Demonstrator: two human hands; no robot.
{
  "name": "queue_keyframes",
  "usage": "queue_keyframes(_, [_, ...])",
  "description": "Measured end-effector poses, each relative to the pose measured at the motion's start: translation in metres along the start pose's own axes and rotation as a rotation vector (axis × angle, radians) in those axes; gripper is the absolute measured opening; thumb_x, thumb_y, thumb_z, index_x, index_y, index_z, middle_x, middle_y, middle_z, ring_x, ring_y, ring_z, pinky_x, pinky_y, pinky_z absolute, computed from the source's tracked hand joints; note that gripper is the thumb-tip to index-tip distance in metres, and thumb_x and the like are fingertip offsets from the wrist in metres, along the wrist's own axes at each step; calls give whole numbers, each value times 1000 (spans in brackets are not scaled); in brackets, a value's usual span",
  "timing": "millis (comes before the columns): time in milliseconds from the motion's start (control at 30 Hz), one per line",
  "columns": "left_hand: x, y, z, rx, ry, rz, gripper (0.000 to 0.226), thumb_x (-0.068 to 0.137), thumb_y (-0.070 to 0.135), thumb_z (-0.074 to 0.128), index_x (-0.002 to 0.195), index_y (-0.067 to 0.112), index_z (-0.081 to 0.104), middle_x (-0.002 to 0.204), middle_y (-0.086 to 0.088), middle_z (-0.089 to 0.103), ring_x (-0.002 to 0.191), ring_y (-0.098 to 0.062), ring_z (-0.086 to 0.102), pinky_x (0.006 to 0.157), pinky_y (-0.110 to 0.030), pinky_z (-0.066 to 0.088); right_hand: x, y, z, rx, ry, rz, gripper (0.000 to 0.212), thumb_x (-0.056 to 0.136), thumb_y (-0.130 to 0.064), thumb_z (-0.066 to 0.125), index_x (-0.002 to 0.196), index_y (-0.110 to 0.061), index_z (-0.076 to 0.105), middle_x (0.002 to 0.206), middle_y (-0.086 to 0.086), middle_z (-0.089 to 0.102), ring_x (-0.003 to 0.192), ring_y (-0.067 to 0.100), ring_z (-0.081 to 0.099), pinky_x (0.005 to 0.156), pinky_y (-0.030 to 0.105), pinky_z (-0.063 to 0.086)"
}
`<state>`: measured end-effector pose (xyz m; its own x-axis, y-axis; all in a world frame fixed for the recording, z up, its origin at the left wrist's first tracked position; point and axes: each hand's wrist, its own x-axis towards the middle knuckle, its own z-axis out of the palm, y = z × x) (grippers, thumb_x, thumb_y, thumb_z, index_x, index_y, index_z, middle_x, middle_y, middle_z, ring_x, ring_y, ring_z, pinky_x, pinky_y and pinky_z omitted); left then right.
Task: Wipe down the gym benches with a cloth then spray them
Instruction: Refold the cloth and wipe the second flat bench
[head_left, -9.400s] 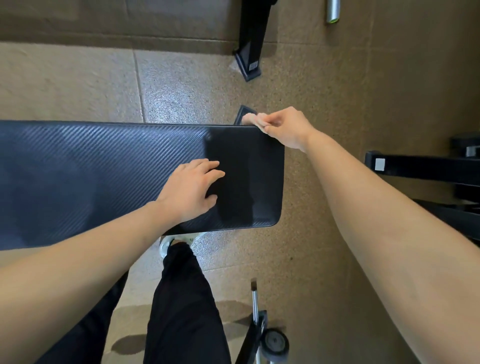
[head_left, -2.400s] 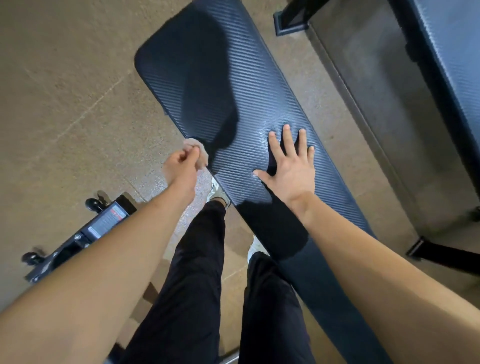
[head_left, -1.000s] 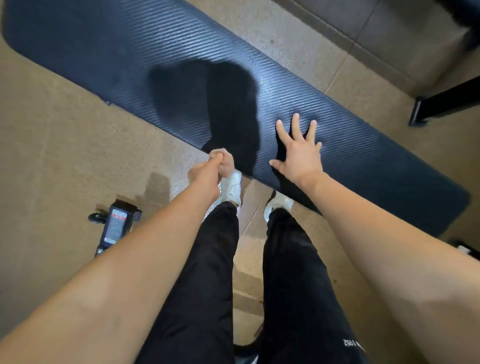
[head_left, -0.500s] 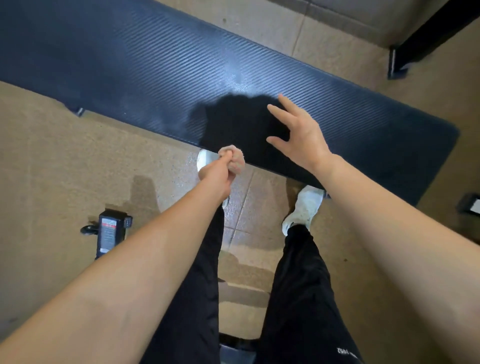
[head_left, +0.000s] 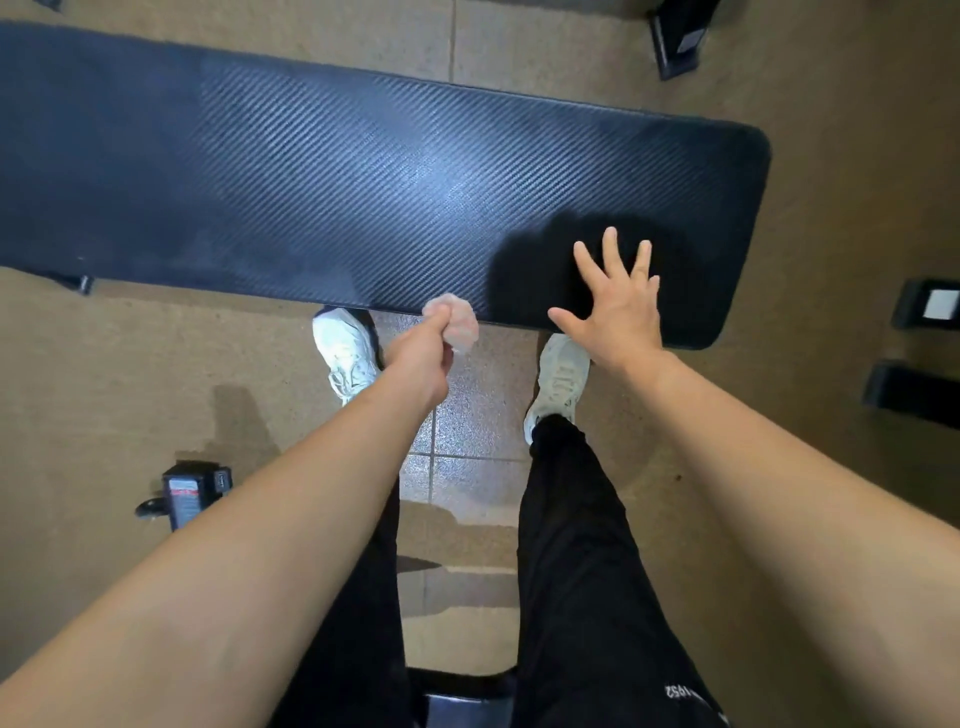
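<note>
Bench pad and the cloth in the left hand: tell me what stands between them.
Nothing visible does. The left hand grips the bunched cloth right at the near edge of the bench pad. The right hand is spread over the pad further right, apart from it.

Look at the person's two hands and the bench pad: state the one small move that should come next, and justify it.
Probably slide the left hand, whose grip holds the bunched cloth, along the near edge of the bench pad. The cloth sits right at that edge, while the open right hand spreads over the pad's right end, seemingly bracing.
</note>
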<state>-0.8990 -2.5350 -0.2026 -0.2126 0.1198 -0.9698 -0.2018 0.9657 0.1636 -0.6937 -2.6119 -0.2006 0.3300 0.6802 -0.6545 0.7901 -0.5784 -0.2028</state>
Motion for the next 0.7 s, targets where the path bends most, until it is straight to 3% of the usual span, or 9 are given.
queue_keyframes(67, [-5, -9, 9, 31, 3, 14, 22, 92, 22, 77, 103, 8, 64, 105, -4, 74, 85, -12, 73, 62, -18, 55, -1, 4, 0, 45, 13, -54, 83, 89, -53, 66, 158, -30, 27, 169, -1, 10, 153, 42, -4, 121, 63, 11])
queue_keyframes(133, [-10, -18, 18, 86, -15, 4, 31, 95, 27, 74, 116, 9, 62, 116, -2, 72, 93, -11, 71, 64, -17, 54, -10, 8, 4, 173, 106, -125, 71, 89, -44, 70, 151, -23, 43, 161, 1, 35, 151, 35, 22, 121, 54, 26])
queue_keyframes(233, [-18, -29, 28, 177, -46, -19, 35, 96, 36, 70, 122, 12, 64, 117, -1, 71, 93, -10, 67, 68, -18, 51, -32, 0, 27, 553, 243, 90, 43, 86, -37, 75, 124, -18, 67, 116, 1, 67, 107, 20, 63, 92, 37, 52])
queue_keyframes(267, [-19, -32, 29, 206, -55, -21, 38, 96, 39, 70, 123, 14, 64, 115, 0, 71, 93, -9, 65, 70, -19, 50, -38, -8, 33, 765, 172, 267, 39, 85, -39, 76, 117, -19, 68, 108, 0, 68, 96, 17, 65, 84, 34, 55])
queue_keyframes(333, [-18, -34, 27, 270, -100, -36, 39, 96, 44, 67, 123, 16, 67, 110, 2, 69, 96, -10, 62, 80, -23, 49, -45, -21, 39, 1276, -164, 611, 44, 85, -41, 78, 118, -16, 65, 113, 3, 67, 95, 17, 67, 71, 32, 59])
queue_keyframes(433, [-10, -31, 18, 358, -177, -67, 37, 94, 52, 66, 115, 21, 71, 115, 1, 67, 119, -19, 56, 105, -33, 42, -45, -30, 34, 1806, -548, 771, 51, 91, -41, 72, 131, -12, 59, 128, 14, 60, 108, 29, 65, 72, 35, 62])
queue_keyframes(500, [-5, -25, 12, 383, -206, -88, 37, 94, 57, 62, 102, 23, 73, 115, 0, 65, 125, -22, 50, 116, -37, 34, -42, -34, 29, 1978, -590, 759, 44, 95, -37, 68, 128, -9, 63, 123, 14, 64, 106, 27, 64, 85, 34, 60])
queue_keyframes(567, [0, -19, 5, 405, -221, -107, 44, 92, 63, 59, 93, 22, 73, 116, -1, 64, 121, -22, 48, 112, -38, 35, -38, -42, 25, 2045, -617, 750, 36, 96, -30, 67, 122, -6, 65, 115, 13, 67, 100, 25, 65, 91, 33, 56])
queue_keyframes(700, [1, -5, -4, 443, -283, -129, 56, 90, 69, 54, 103, 18, 75, 105, -3, 64, 104, -22, 51, 94, -37, 42, -28, -56, 29, 2077, -616, 813, 9, 101, -14, 60, 104, -6, 63, 105, 14, 67, 88, 20, 66, 78, 27, 59])
